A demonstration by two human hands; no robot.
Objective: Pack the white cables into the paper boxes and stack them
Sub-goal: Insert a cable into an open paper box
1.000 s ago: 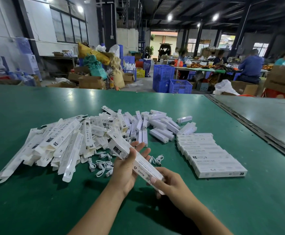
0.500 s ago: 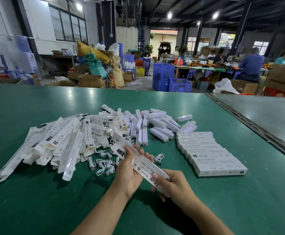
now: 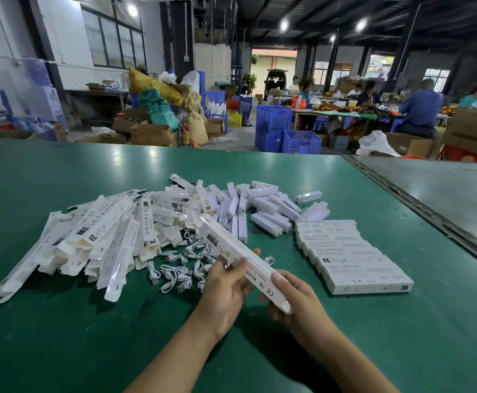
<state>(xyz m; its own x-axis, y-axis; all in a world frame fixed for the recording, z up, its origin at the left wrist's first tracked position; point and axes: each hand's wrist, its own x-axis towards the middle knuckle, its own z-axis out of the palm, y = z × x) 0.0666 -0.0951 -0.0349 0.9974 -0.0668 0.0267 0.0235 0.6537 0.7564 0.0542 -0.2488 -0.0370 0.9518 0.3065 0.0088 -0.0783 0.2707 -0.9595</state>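
Note:
Both hands hold one long white paper box (image 3: 231,251) slanting over the green table (image 3: 61,336). My left hand (image 3: 227,285) grips its middle from below and the left. My right hand (image 3: 295,297) grips its near end. A heap of flat, unfolded paper boxes (image 3: 98,239) lies to the left. Several coiled white cables (image 3: 175,272) lie loose just in front of the heap. To the right, a neat row of packed boxes (image 3: 350,256) lies side by side.
Small white inner boxes (image 3: 268,211) are scattered behind the held box. A metal seam (image 3: 418,211) divides this table from a grey table on the right. Beyond the far edge stand blue crates (image 3: 285,131), cardboard cartons and seated people at another table.
The held box has dropped slightly and come nearer to me, with my right hand sliding to its near end. The heaps on the table are unchanged.

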